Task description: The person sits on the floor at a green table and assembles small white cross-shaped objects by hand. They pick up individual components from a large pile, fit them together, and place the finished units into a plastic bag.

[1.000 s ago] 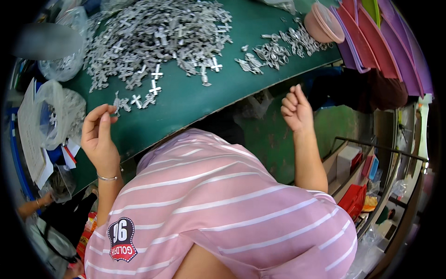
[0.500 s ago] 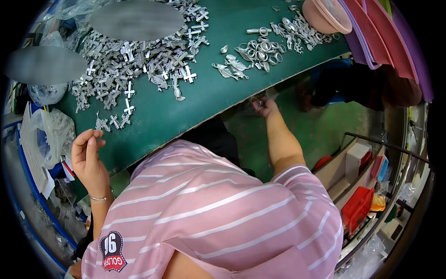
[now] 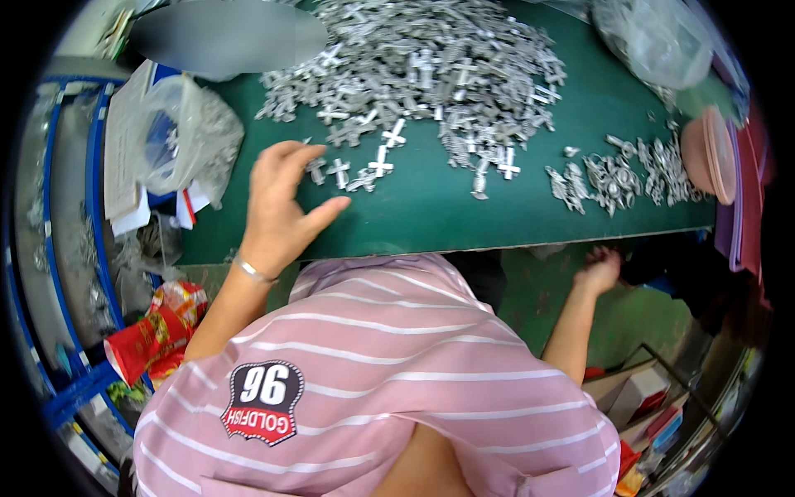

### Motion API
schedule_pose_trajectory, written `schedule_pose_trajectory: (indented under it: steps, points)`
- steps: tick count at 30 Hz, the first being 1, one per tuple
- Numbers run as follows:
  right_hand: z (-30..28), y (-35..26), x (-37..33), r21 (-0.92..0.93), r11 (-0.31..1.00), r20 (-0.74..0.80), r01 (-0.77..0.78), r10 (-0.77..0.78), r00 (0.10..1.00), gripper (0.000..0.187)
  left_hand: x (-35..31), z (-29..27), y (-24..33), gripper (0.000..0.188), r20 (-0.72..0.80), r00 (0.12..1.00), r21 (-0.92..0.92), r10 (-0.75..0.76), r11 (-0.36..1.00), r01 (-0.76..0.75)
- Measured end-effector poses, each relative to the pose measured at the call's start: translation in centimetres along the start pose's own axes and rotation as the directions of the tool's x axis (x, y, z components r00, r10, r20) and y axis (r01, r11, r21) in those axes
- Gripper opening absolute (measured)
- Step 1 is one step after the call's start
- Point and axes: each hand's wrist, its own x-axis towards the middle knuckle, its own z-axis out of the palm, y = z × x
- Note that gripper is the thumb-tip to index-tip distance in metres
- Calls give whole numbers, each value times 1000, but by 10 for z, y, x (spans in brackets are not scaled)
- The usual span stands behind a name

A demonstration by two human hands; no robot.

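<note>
My left hand (image 3: 286,203) is over the left part of the green table (image 3: 389,224). Its thumb and fingers are apart, with nothing between them. Beside its fingertips lie a few small silver cross pendants (image 3: 339,172), set off from a large heap of silver metal pieces (image 3: 439,74) with many crosses. My right hand (image 3: 600,269) hangs by the table's front edge at the right, its fingers curled in; what they hold, if anything, is too small to make out. Closest to it on the tabletop are silver rings (image 3: 613,182) and fishbone-shaped pendants (image 3: 567,186).
A pink bowl (image 3: 700,157) stands at the table's right end, beside red and purple bins (image 3: 749,199). Plastic bags lie at the far right (image 3: 654,41) and left (image 3: 186,137). Blue-framed shelving (image 3: 99,207) runs along the left. Boxes (image 3: 638,393) sit at lower right.
The view has swung left. My left hand has moved forward over the table toward the small crosses, its fingers spreading. My right hand stays low beside the front edge, apparently farther right.
</note>
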Motion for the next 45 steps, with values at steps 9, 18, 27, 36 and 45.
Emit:
schedule_pose_trajectory:
  steps: [9,18,27,36,45]
  points:
    - [125,-121,-217,82,743,778,665,-465,423,14,-4,28,-13,11,-82,996,-359,-40,933,8]
    - [197,-77,-308,521,265,853,811,-202,-482,19,-32,6,-32,21,-187,982,-145,-29,989,2]
    - [240,-67,-311,380,64,887,923,-308,-344,12,-30,-3,-36,18,25,962,-670,-272,710,218]
    - [219,-93,-314,-312,862,950,400,286,127,11,-12,10,-27,21,191,936,-929,-295,255,269]
    - [210,-92,-323,240,805,970,542,-218,-106,15,6,8,-23,13,250,906,-950,-341,93,297]
